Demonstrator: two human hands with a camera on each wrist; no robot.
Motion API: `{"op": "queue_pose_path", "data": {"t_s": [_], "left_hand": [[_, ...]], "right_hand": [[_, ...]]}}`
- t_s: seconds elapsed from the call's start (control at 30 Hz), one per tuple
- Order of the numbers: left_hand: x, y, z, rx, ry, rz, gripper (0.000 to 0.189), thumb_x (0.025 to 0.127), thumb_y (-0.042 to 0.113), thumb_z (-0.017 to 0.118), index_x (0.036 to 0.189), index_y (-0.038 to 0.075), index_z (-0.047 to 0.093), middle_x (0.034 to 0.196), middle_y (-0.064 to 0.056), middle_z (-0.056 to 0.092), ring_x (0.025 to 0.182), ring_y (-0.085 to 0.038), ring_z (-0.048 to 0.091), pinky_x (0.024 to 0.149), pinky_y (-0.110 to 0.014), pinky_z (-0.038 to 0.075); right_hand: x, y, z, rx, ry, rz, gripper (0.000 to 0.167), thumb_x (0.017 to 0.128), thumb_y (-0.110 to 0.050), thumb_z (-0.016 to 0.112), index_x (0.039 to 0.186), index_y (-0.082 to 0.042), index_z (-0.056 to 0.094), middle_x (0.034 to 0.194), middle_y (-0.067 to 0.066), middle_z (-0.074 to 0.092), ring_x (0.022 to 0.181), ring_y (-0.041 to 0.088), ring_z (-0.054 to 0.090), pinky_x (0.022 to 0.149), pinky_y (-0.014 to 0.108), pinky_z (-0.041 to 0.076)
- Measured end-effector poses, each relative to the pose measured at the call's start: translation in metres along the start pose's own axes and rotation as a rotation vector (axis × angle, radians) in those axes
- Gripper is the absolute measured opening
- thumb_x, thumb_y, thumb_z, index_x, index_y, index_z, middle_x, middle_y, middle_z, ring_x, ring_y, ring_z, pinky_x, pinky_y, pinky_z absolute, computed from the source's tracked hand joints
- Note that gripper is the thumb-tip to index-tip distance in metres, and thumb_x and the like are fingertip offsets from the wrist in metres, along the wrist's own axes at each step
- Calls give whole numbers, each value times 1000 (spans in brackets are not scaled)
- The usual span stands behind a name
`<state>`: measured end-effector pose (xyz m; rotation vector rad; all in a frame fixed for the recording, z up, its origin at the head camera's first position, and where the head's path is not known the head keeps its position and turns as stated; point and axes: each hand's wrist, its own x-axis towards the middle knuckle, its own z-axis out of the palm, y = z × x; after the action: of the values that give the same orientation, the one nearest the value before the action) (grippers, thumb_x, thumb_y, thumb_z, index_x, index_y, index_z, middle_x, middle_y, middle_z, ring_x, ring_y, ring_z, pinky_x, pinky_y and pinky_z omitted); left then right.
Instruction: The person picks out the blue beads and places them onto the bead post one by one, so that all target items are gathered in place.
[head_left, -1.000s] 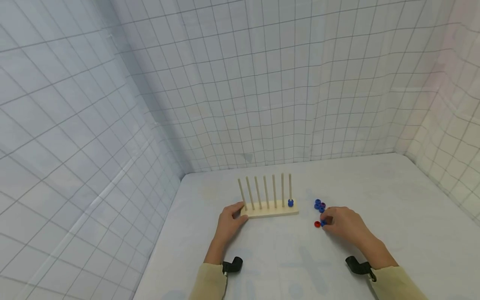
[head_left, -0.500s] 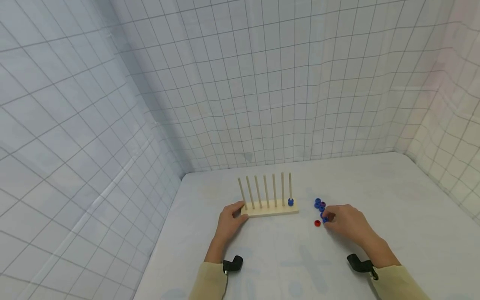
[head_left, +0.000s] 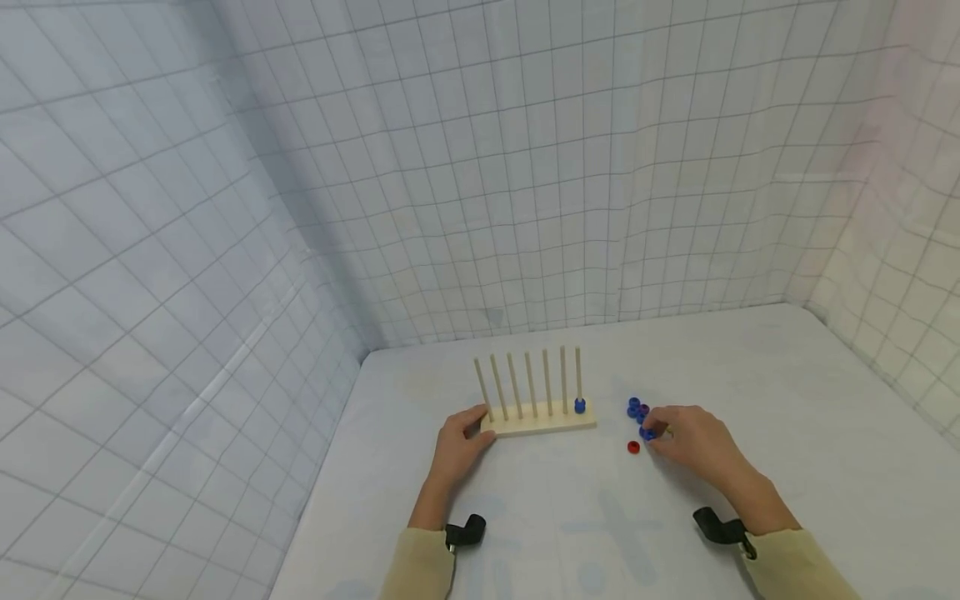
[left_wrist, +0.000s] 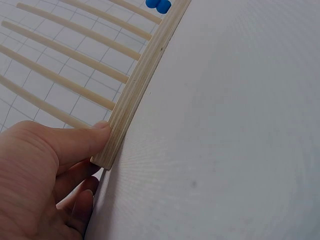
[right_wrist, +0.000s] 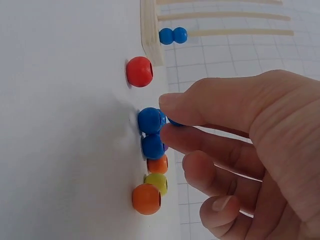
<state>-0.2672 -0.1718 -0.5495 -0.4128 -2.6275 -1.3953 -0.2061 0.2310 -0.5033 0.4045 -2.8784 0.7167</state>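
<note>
My left hand (head_left: 456,446) grips the left end of a pale wooden peg board (head_left: 540,427), with the thumb (left_wrist: 85,142) on its front edge. A row of several upright pegs stands on the board. Two blue beads (right_wrist: 173,35) are stacked at the foot of the rightmost peg. To the right of the board, my right hand (head_left: 697,446) pinches a blue bead (right_wrist: 174,122), mostly hidden between thumb and index finger. Just beside those fingertips lie loose blue beads (right_wrist: 150,121). A red bead (head_left: 633,447) lies apart on the near side.
Two orange beads (right_wrist: 146,199) and a yellow-green bead (right_wrist: 157,183) lie beyond the blue ones in the right wrist view. A purple bead (head_left: 644,409) sits among the blue ones. A white cloth covers the table (head_left: 555,517); grid-lined curtains (head_left: 525,208) hang behind and at the sides.
My right hand, pinching the blue bead, has shifted slightly away from the red bead toward the blue group, and the bead now shows at its fingertips. The left hand keeps its hold.
</note>
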Motion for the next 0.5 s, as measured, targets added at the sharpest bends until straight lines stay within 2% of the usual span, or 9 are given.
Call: {"op": "queue_pose_path", "data": {"t_s": [0.27,0.5], "left_hand": [[-2,0,2,-5,18,1,51,88,14,78,136,3,63,138,-16,60,131,-35,52,105,-49,45],[0,-1,1,-1,12,-16,52,89,15,78,137,4,63,139,-14,59,133,-34,50,106,-48,45]], "right_hand": [[5,-3,0,1,-1,-11,18,80,-14,84,95,-19,75,86,-10,68,77,12,62,64,34,52],[10,-12,-8,-7,11,4,19,80,-14,85,96,-16,75,86,-6,69,76,13,62,61,33,51]]}}
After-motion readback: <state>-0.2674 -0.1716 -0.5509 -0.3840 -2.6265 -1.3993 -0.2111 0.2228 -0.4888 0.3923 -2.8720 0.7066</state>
